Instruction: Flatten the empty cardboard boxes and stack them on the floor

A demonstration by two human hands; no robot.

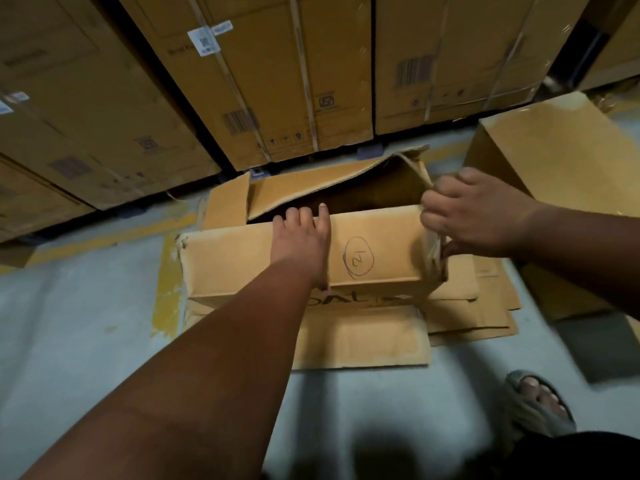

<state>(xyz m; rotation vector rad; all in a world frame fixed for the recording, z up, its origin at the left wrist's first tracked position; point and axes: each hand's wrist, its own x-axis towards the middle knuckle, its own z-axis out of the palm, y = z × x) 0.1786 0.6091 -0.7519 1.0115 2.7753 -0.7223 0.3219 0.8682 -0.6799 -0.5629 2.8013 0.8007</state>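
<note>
Here's the open box (242, 261), lying on its side on the grey floor (69, 323), right on top of a stack of flattened cardboard (363, 337) that sticks out toward the near and right sides. The left hand (301, 237) lies flat on the box's upper panel, fingers straight and close together, tips reaching the far edge by the dark opening. A circled handwritten mark (358, 257) sits just right of that hand. Over at the box's right end, the right hand (474, 213) has its fingers curled around the end flap (434, 251), gripping the cardboard edge. The far flap (329, 181) stands tilted over the opening. Another upright box (554, 161) stands just to the right, behind the right arm. Big strapped cartons (277, 81) line the back. A sandalled foot (540, 407) shows at the near right. A yellow floor line (169, 282) runs along the box's left end.
</note>
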